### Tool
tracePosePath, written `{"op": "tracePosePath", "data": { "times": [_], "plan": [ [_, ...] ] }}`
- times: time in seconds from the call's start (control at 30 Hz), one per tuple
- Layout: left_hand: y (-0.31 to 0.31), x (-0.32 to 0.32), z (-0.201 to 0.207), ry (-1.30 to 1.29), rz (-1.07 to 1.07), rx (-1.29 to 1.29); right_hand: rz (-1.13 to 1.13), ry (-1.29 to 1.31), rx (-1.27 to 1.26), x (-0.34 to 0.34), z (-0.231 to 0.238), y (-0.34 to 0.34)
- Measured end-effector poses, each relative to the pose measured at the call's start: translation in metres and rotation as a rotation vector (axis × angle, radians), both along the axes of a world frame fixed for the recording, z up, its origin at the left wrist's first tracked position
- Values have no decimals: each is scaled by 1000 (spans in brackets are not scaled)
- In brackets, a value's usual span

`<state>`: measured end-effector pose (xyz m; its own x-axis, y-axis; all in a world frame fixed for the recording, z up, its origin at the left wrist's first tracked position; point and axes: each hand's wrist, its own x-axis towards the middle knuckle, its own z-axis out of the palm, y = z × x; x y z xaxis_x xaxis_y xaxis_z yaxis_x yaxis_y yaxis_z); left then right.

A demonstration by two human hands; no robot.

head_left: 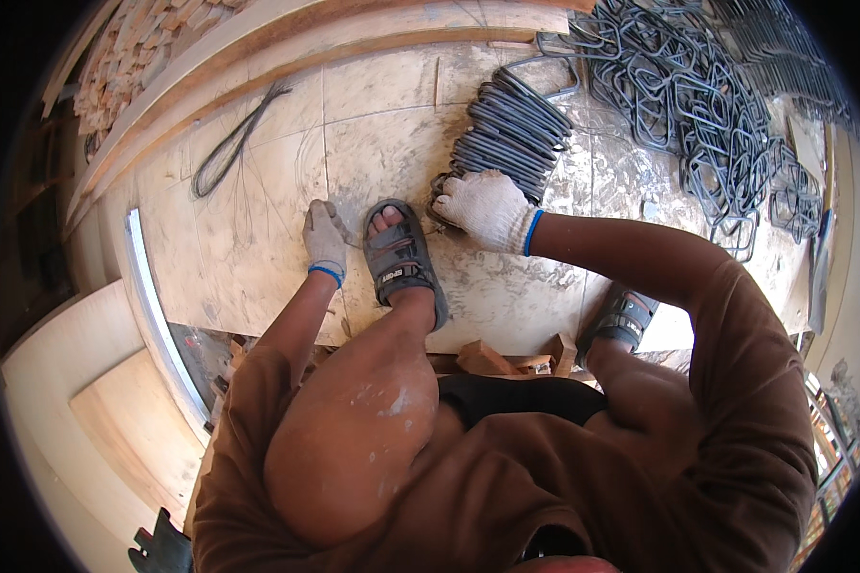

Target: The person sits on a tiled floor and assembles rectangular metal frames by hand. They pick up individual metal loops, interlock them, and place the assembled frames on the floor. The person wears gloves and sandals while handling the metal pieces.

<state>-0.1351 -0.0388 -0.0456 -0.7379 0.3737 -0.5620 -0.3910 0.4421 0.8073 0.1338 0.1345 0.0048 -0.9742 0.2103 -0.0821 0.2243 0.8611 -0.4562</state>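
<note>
My right hand (487,208), in a white knit glove with a blue cuff, grips the near end of a row of dark steel rebar stirrups (514,129). The rings stand packed side by side on the pale board, and my curled fingers hide the closest ones. My left hand (325,235), gloved the same way, is low over the board just left of my sandaled foot (398,250). Its fingers are bent together, and whatever may be in them is too small to make out.
A tangled heap of stirrups (674,95) lies at the far right. Looped thin wire (234,148) rests on the board (373,91) at the left. Long timber beams (334,43) run along the back. A metal strip (158,306) edges the left side. My other sandal (624,315) is at the right.
</note>
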Motion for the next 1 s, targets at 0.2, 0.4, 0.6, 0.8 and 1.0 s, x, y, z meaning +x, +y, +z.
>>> {"op": "tracePosePath", "data": {
  "times": [0.2,0.4,0.6,0.8,1.0],
  "plan": [
    [61,15,-1,-133,115,117,8,7,20,0,1,0],
    [177,14,1,-150,-268,239,10,-7,42,-1,2,-2],
    [262,27,-11,66,-584,122,29,-56,19,-3,10,0],
    [277,72,-27,259,-868,-15,11,158,-101,10,4,16],
    [269,69,-23,386,-995,-29,-977,463,-124,55,17,84]
  ]
}}
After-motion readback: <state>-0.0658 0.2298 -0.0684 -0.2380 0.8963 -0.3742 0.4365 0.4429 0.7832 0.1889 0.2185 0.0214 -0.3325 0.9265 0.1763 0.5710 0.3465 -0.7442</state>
